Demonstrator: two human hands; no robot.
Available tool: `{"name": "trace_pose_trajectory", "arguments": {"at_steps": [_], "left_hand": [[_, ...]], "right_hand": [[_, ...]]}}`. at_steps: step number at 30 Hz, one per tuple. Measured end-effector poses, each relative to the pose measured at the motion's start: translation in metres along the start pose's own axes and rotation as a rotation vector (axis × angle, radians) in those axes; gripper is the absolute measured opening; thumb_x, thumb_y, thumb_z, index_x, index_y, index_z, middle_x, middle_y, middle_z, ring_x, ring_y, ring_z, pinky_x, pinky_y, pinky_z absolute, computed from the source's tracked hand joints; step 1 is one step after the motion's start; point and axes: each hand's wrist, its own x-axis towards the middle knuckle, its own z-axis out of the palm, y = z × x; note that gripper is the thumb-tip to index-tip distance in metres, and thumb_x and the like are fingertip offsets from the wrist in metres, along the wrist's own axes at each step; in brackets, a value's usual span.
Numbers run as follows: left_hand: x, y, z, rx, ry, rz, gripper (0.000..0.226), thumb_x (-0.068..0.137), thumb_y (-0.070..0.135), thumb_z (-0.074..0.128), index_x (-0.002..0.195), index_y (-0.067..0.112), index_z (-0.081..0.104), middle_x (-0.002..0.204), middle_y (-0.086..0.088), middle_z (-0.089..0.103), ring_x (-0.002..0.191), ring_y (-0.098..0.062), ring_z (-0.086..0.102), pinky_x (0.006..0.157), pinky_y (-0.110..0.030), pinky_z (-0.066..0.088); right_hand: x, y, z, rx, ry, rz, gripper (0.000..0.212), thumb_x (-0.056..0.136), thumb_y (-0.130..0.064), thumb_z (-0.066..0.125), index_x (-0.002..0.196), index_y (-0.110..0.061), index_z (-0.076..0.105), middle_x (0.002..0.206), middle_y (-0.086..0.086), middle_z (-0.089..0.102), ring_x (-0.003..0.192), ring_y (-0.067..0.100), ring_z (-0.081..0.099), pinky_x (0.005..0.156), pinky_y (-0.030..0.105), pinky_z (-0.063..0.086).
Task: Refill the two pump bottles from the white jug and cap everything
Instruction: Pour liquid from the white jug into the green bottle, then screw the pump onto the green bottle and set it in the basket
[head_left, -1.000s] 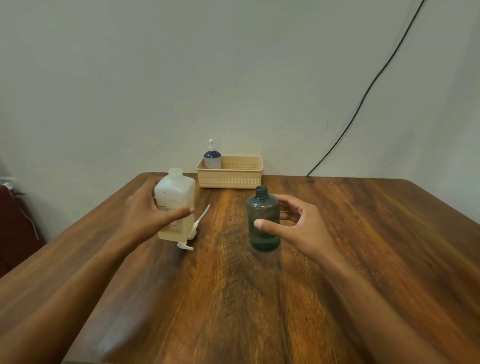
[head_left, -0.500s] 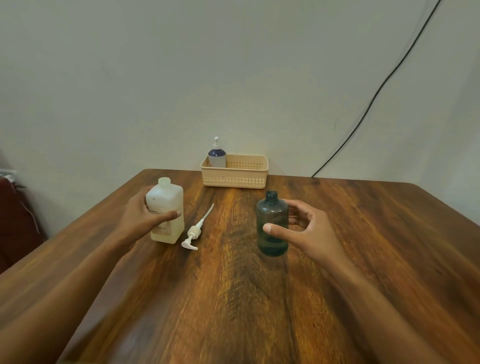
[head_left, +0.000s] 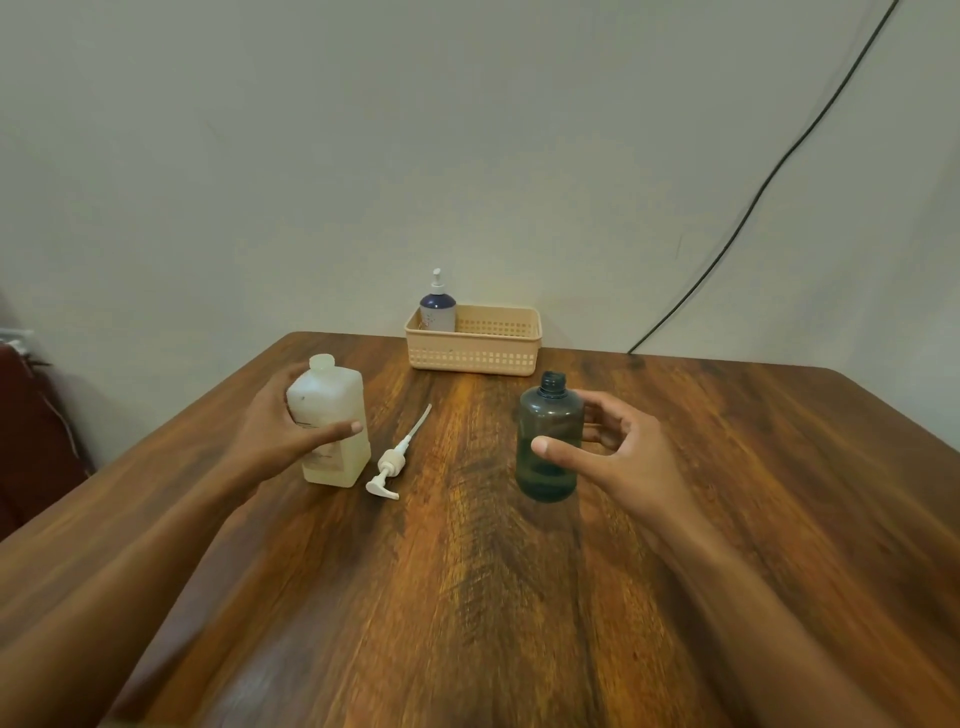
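The white jug (head_left: 335, 415) is gripped by the left hand (head_left: 270, 436): the thumb is laid across its front face and the fingers are wrapped round its far side. The jug is stood upright on the table (head_left: 467, 597), left of centre, and a pale yellowish liquid is seen in its lower part. Whether its neck is capped cannot be told.

The green bottle (head_left: 550, 441) is held by the right hand (head_left: 623, 457), which is half closed in a wide curve, with the thumb tip set on the front and the fingers curled behind the right side. The bottle is kept upright, right of centre, and its threaded neck is left uncovered (its contents cannot be made out through the tinted wall).

A white pump head (head_left: 390, 462) is laid flat on the table between the two, just beside the jug, with its tube pointed away.

At the far edge a beige basket (head_left: 475, 358) is placed, and a blue pump bottle (head_left: 438, 312) is stood in its left end with the pump fitted. A dark cable (head_left: 769, 176) is run down the wall.
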Motion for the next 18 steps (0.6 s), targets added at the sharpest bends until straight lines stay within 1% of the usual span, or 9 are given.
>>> {"name": "trace_pose_trajectory", "arguments": {"at_steps": [2,4,6,9,10,12,15,16,18], "left_hand": [[0.0,0.013,-0.003,0.017,0.055,0.055,0.116,0.061,0.055,0.093,0.157,0.031,0.032,0.158,0.001,0.045,0.139,-0.023,0.05,0.107,-0.053,0.051],[0.0,0.033,-0.006,0.034,0.126,0.167,0.117,0.064,0.066,0.088,0.158,0.033,0.027,0.165,0.003,0.035,0.147,-0.019,0.041,0.114,-0.048,0.042],[-0.003,0.057,-0.006,0.075,0.173,0.306,0.112,0.067,0.07,0.081,0.158,0.032,0.028,0.165,0.003,0.034,0.148,-0.017,0.038,0.114,-0.042,0.037],[-0.011,0.094,0.001,0.102,0.185,0.523,0.101,0.073,0.064,0.08,0.156,0.026,0.037,0.16,0.002,0.036,0.147,-0.014,0.039,0.117,-0.038,0.037],[-0.014,0.105,0.006,0.078,0.158,0.583,0.097,0.075,0.061,0.08,0.155,0.024,0.04,0.158,0.003,0.039,0.145,-0.012,0.041,0.117,-0.034,0.039],[-0.021,0.122,0.02,-0.004,0.04,0.642,0.09,0.079,0.055,0.082,0.153,0.023,0.042,0.152,0.005,0.046,0.14,-0.008,0.047,0.113,-0.028,0.046],[-0.028,0.135,0.049,-0.064,-0.175,0.636,0.087,0.08,0.043,0.087,0.152,0.022,0.043,0.148,0.006,0.054,0.133,-0.01,0.056,0.104,-0.037,0.056],[-0.029,0.136,0.06,-0.054,-0.227,0.624,0.088,0.079,0.043,0.087,0.152,0.022,0.043,0.147,0.006,0.055,0.131,-0.01,0.058,0.103,-0.039,0.056],[-0.029,0.137,0.08,-0.028,-0.295,0.602,0.091,0.077,0.046,0.088,0.153,0.024,0.042,0.147,0.007,0.057,0.129,-0.007,0.059,0.104,-0.038,0.056]], "right_hand": [[0.002,-0.002,0.001,0.012,0.007,-0.002,0.071,0.066,-0.057,0.094,0.131,-0.038,0.071,0.122,-0.024,0.076,0.11,-0.009,0.069,0.088,0.019,0.055],[0.004,-0.006,0.001,0.016,0.012,-0.009,0.071,0.067,-0.057,0.094,0.131,-0.038,0.071,0.121,-0.027,0.075,0.11,-0.01,0.068,0.087,0.016,0.055],[0.006,-0.011,0.001,0.015,0.014,-0.028,0.071,0.067,-0.058,0.093,0.131,-0.038,0.071,0.12,-0.031,0.074,0.11,-0.012,0.067,0.081,0.01,0.055],[0.011,-0.018,0.001,0.024,0.042,-0.046,0.075,0.064,-0.061,0.091,0.132,-0.037,0.071,0.119,-0.024,0.076,0.11,-0.012,0.068,0.078,0.005,0.054],[0.012,-0.021,0.0,0.02,0.048,-0.047,0.075,0.064,-0.061,0.091,0.132,-0.037,0.07,0.121,-0.024,0.076,0.109,-0.013,0.067,0.078,0.004,0.054],[0.014,-0.028,0.001,0.018,0.051,-0.053,0.073,0.065,-0.06,0.091,0.131,-0.038,0.07,0.122,-0.023,0.075,0.108,-0.015,0.066,0.078,0.002,0.053],[0.017,-0.037,0.002,0.023,0.059,-0.069,0.071,0.064,-0.06,0.09,0.129,-0.039,0.069,0.122,-0.022,0.075,0.111,-0.01,0.069,0.082,0.004,0.053],[0.018,-0.039,0.002,0.021,0.063,-0.074,0.072,0.065,-0.059,0.09,0.13,-0.038,0.069,0.122,-0.022,0.075,0.111,-0.007,0.07,0.082,0.004,0.053],[0.02,-0.041,0.005,0.003,0.072,-0.075,0.072,0.068,-0.056,0.092,0.133,-0.036,0.069,0.124,-0.02,0.074,0.113,-0.005,0.069,0.081,0.003,0.053]]}}
